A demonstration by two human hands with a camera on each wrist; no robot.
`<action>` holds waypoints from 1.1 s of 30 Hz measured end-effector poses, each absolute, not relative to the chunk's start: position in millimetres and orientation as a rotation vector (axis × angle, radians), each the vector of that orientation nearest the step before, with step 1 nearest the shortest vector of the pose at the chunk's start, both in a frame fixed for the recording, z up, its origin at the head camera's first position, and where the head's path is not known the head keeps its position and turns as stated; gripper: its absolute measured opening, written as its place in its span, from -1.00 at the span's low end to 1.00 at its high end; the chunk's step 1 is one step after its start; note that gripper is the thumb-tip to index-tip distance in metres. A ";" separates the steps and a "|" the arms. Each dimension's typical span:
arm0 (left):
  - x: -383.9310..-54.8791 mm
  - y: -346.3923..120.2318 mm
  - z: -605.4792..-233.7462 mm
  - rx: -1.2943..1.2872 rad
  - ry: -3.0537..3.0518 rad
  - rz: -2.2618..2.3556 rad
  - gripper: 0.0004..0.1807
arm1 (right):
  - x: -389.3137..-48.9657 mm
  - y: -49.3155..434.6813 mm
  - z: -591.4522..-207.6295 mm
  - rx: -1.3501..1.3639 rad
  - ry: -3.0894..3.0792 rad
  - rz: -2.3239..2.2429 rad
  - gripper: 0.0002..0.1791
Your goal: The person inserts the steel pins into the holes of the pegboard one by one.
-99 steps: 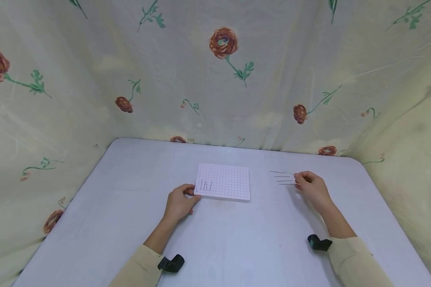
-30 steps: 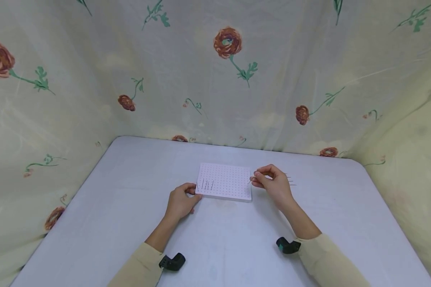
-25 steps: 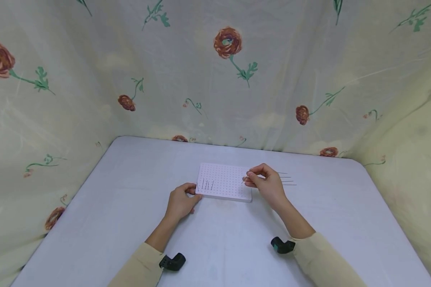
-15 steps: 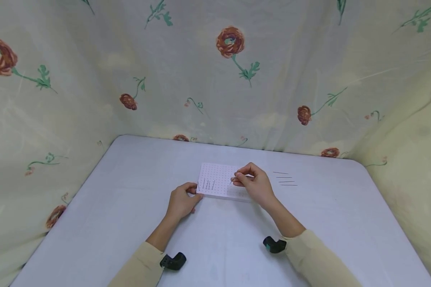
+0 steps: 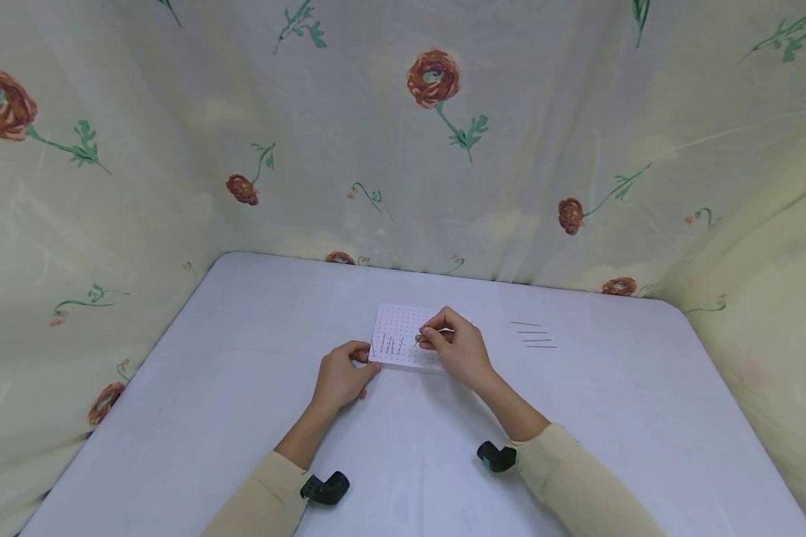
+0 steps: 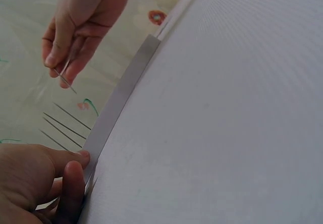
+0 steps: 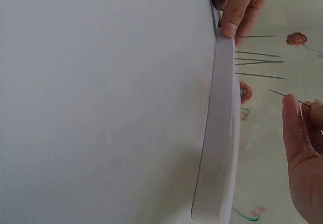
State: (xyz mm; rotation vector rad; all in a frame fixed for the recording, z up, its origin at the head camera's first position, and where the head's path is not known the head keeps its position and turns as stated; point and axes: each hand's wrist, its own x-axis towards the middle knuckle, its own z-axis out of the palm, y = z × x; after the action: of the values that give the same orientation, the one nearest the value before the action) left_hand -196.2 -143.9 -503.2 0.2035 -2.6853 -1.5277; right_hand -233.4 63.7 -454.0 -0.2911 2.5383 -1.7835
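A white pegboard [image 5: 399, 317] with rows of small holes lies on the table. My left hand [image 5: 339, 377] grips its near left corner, thumb [image 7: 230, 28] on the front edge. Several thin dark metal pins [image 5: 388, 345] stand in holes at the board's left end, some leaning slightly. Above the board, just right of those pins, my right hand [image 5: 460, 352] pinches one metal pin [image 7: 276, 92] between thumb and fingertips. In the left wrist view the free end of that held pin [image 6: 71, 88] points down toward the board, apart from the standing ones.
To the right of the board, several more pins [image 5: 537, 341] lie roughly parallel on the white table [image 5: 403, 462]. Behind the table hangs a flowered curtain [image 5: 349, 119]. A black wrist camera [image 5: 495, 456] sits at the right cuff, another [image 5: 325, 488] at the left.
My right hand has picked up a pin from the table on the right and moved left with it over the board, close to the standing pins. The left hand stays on the corner.
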 end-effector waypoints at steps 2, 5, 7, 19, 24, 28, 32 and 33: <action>-196.2 -143.8 -502.9 0.203 -2.684 -1.532 -0.55 | -234.3 61.6 -456.8 -0.309 2.540 -1.774 -0.94; -196.4 -143.8 -502.9 0.206 -2.685 -1.531 -0.55 | -235.6 58.4 -461.0 -0.337 2.544 -1.760 -0.93; -196.5 -143.7 -502.8 0.204 -2.689 -1.528 -0.54 | -235.5 56.6 -462.8 -0.346 2.557 -1.735 -0.92; -197.5 -144.5 -502.6 0.198 -2.690 -1.539 -0.54 | -234.7 49.7 -467.5 -0.371 2.629 -1.608 -0.95; -198.0 -144.4 -503.5 0.196 -2.694 -1.541 -0.54 | -234.4 49.0 -468.9 -0.356 2.640 -1.582 -0.93; -198.2 -144.7 -504.0 0.201 -2.690 -1.542 -0.54 | -234.8 47.6 -469.9 -0.376 2.660 -1.568 -0.92; -198.0 -145.5 -504.1 0.203 -2.694 -1.544 -0.53 | -233.7 46.2 -470.8 -0.391 2.720 -1.469 -0.93; -198.0 -145.8 -504.1 0.206 -2.697 -1.546 -0.53 | -233.3 45.8 -471.0 -0.397 2.730 -1.443 -0.93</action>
State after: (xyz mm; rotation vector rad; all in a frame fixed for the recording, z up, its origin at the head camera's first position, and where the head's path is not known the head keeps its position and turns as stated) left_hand -198.0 -145.8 -504.1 0.2061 -2.6965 -1.5463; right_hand -233.3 45.8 -471.0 -0.3966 2.7303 -1.4430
